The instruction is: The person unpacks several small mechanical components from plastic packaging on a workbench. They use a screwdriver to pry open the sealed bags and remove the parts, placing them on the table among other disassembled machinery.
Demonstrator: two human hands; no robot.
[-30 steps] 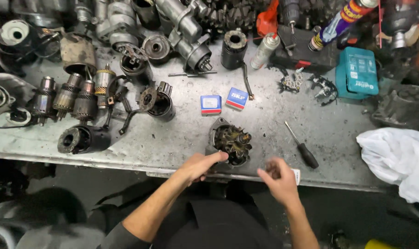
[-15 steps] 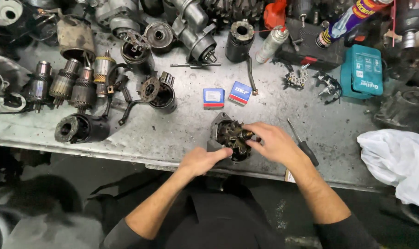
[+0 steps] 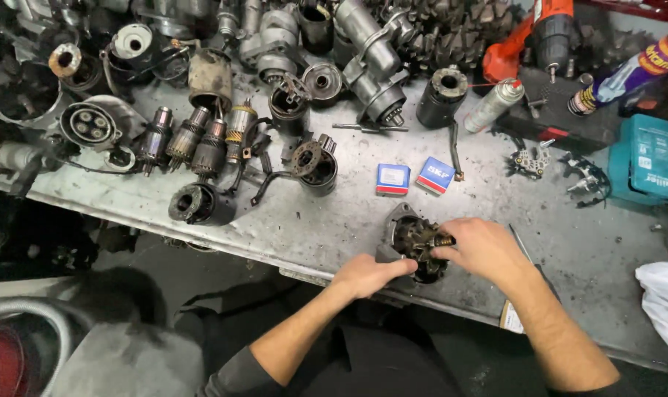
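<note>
While both hands (image 3: 422,265) grip motor housing (image 3: 415,239), 2 blue-red boxes (image 3: 413,178) behind

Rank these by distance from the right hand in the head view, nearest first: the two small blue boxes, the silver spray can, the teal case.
From the right hand:
1. Small blue boxes, just beyond it on the bench; the pair sit side by side, too close to split.
2. Teal case, far right.
3. Silver spray can, farther back, near the orange drill.
</note>
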